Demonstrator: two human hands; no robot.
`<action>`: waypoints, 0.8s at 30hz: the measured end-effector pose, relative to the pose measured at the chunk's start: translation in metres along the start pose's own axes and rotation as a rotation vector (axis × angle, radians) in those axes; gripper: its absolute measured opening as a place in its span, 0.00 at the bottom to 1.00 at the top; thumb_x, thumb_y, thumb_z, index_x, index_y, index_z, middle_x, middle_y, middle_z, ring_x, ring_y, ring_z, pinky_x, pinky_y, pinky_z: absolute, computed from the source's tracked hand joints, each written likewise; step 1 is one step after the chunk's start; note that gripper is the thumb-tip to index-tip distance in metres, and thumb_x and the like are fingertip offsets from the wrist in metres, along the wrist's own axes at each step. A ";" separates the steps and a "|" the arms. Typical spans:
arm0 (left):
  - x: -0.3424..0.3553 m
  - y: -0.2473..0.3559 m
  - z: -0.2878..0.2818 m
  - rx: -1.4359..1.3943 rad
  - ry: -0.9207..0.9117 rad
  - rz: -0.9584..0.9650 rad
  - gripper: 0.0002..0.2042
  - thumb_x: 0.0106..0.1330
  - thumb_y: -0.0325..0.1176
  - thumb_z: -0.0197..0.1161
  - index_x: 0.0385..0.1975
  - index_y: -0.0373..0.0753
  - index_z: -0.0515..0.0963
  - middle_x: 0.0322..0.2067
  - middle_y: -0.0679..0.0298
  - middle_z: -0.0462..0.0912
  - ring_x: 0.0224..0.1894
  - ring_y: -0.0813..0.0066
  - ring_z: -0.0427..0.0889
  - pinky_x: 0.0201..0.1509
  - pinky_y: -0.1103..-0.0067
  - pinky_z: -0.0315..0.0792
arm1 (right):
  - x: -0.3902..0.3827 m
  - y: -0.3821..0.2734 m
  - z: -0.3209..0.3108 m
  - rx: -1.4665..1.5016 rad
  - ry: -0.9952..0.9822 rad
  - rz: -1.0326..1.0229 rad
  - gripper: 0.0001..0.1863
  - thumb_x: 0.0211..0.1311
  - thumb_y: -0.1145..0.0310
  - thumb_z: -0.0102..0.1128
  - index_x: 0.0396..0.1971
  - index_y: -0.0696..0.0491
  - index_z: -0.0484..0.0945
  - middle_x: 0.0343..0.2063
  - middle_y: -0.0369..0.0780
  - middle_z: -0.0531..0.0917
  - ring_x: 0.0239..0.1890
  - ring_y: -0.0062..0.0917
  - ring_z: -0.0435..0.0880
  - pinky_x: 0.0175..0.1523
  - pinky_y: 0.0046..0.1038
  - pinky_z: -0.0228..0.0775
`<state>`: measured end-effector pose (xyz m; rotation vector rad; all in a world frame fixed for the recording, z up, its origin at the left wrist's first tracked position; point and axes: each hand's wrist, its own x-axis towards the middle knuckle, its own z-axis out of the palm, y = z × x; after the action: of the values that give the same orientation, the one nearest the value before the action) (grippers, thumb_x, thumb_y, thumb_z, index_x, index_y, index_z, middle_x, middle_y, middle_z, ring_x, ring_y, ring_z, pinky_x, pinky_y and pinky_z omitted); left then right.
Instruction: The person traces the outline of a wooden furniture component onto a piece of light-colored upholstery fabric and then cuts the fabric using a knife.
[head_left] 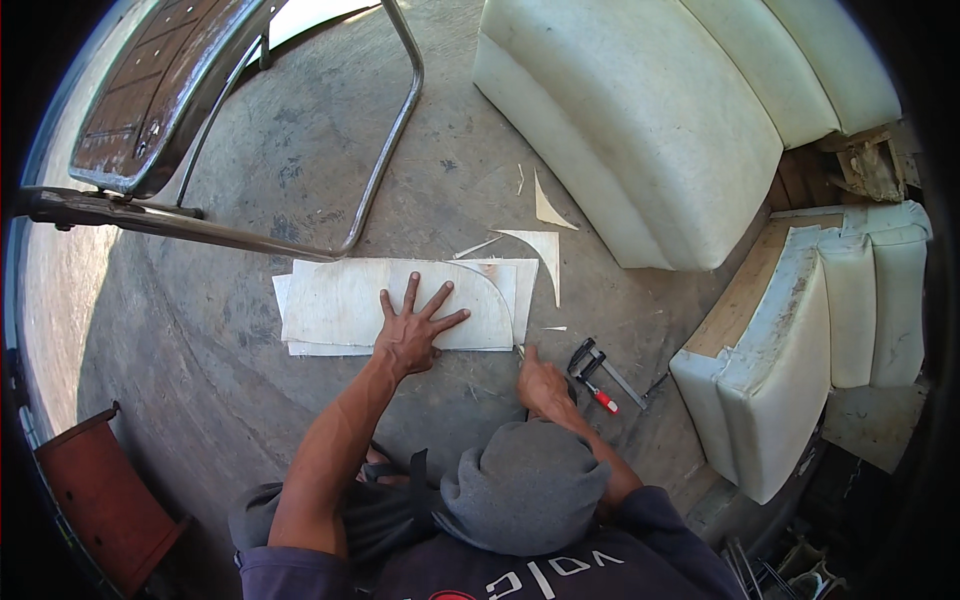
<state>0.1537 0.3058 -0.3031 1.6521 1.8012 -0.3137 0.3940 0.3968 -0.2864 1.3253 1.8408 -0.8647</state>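
My left hand (pixel 408 335) lies flat with its fingers spread, pressing on a pale thin board (pixel 330 300) with a rounded right end. Beneath that board are white sheets (pixel 525 285), whose edges stick out at the left, the right and the front. At the lower right corner of the sheets, my right hand (pixel 543 385) is closed round a slim, blade-like tool (pixel 520 351). Only its thin tip shows; the handle is hidden in the fist. Curved white offcuts (pixel 545 255) lie on the floor just beyond the sheets.
A black bar clamp (pixel 600 370) with a red handle rests right of my right hand. Cream upholstered seat pieces (pixel 620 130) stand at the far right and right (pixel 770 390). A metal-framed chair (pixel 370 190) reaches in from the far left. A rusty-red metal piece (pixel 110 500) sits near left.
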 end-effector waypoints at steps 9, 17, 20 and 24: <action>0.003 0.004 0.003 0.048 0.001 -0.009 0.47 0.60 0.47 0.74 0.76 0.80 0.51 0.82 0.73 0.37 0.81 0.38 0.34 0.71 0.26 0.50 | 0.052 -0.022 -0.049 0.461 0.535 -0.279 0.22 0.64 0.60 0.64 0.50 0.61 0.76 0.40 0.61 0.85 0.46 0.57 0.85 0.53 0.50 0.75; 0.001 0.003 0.004 0.060 0.004 -0.028 0.46 0.61 0.49 0.72 0.76 0.81 0.49 0.82 0.73 0.37 0.81 0.37 0.34 0.71 0.26 0.50 | 0.127 -0.054 -0.069 0.291 0.468 -0.229 0.41 0.48 0.59 0.77 0.62 0.61 0.73 0.55 0.56 0.83 0.58 0.45 0.83 0.61 0.41 0.74; 0.000 0.003 0.002 0.052 -0.002 -0.024 0.45 0.62 0.49 0.71 0.76 0.81 0.49 0.82 0.73 0.37 0.81 0.37 0.34 0.71 0.26 0.49 | 0.124 -0.050 -0.071 0.295 0.445 -0.248 0.45 0.45 0.58 0.79 0.63 0.62 0.70 0.50 0.57 0.84 0.54 0.52 0.84 0.60 0.44 0.76; -0.001 -0.002 0.006 0.044 0.035 -0.028 0.45 0.62 0.48 0.71 0.76 0.81 0.50 0.82 0.73 0.37 0.81 0.37 0.34 0.70 0.25 0.49 | 0.108 -0.068 -0.075 0.268 0.398 -0.217 0.40 0.46 0.60 0.81 0.57 0.62 0.72 0.46 0.56 0.86 0.50 0.53 0.86 0.56 0.45 0.78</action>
<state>0.1541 0.3011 -0.3075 1.6728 1.8571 -0.3410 0.2920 0.4954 -0.3289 1.5701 2.2704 -1.0478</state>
